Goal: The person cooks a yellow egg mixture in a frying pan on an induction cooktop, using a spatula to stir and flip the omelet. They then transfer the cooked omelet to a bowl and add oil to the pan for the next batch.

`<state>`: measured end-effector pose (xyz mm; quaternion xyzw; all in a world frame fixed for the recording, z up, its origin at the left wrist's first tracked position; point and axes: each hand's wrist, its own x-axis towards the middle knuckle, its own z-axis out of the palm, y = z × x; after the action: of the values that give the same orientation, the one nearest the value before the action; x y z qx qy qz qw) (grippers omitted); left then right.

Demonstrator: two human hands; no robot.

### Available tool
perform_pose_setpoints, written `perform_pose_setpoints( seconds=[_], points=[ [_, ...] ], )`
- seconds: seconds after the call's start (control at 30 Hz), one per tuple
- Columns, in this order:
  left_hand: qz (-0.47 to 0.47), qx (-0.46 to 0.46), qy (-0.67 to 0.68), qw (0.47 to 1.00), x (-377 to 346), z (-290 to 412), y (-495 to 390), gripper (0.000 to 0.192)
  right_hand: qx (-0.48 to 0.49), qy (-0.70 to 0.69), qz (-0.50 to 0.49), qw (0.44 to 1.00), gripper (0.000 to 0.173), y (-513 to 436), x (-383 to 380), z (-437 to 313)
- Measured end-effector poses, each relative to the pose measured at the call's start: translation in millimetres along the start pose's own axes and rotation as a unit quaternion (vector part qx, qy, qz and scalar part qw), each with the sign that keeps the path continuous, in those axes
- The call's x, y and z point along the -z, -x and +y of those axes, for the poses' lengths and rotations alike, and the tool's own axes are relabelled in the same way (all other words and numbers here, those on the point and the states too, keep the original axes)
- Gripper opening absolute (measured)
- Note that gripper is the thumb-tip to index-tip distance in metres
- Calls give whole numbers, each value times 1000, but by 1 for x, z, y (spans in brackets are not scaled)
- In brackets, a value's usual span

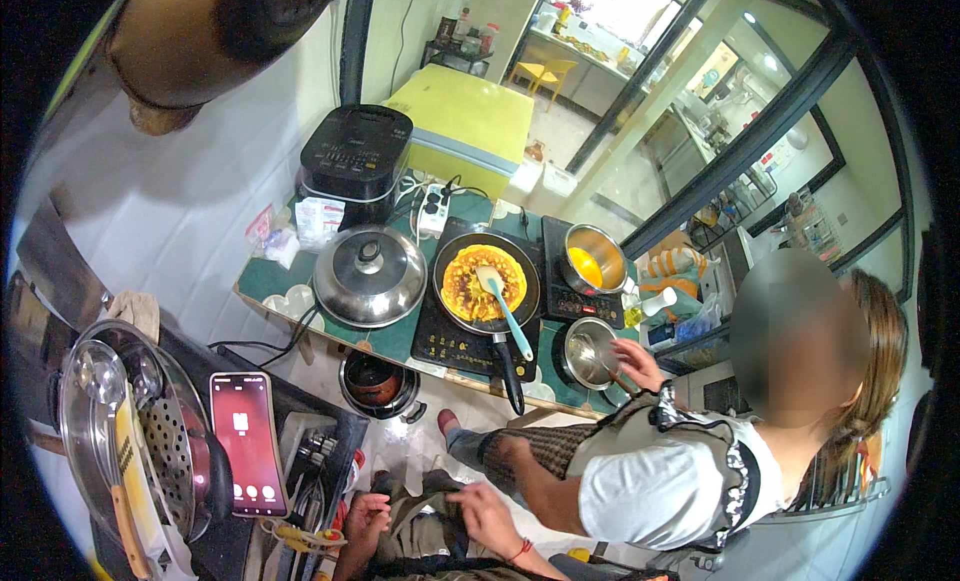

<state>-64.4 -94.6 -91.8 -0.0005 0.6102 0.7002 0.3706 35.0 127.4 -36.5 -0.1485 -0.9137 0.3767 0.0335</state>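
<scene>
Low in the view, in front of my body, my left hand (pixel 369 517) is raised with loosely bent fingers and nothing in it. My right hand (pixel 489 515), with a red cord bracelet at the wrist, hangs empty beside it, fingers apart. Ahead, a black frying pan (pixel 531 311) sits on an induction cooktop (pixel 435 345). In the pan lies a browned egg pancake (pixel 459 273), and a silicone spatula (pixel 512 322) with a pale blue handle rests on it, reaching over the rim. Neither hand touches these.
A co-worker (pixel 660 468) stands at right, one hand at a steel bowl (pixel 581 356). A steel pot (pixel 615 262) of yellow liquid sits on a second cooktop (pixel 562 300). A domed lid (pixel 367 281), rice cooker (pixel 356 150) and phone (pixel 247 438) are leftward.
</scene>
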Motion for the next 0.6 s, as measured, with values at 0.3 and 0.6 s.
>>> perform_pose_setpoints(
  seconds=[0.3, 0.6],
  points=[
    [30, 24, 9, 999, 2, -7, -4, 33, -43, 197, 281, 938, 52, -156, 65, 113],
    [118, 63, -19, 991, -47, 11, -31, 30, -187, 213, 61, 957, 79, -253, 78, 203]
  ],
)
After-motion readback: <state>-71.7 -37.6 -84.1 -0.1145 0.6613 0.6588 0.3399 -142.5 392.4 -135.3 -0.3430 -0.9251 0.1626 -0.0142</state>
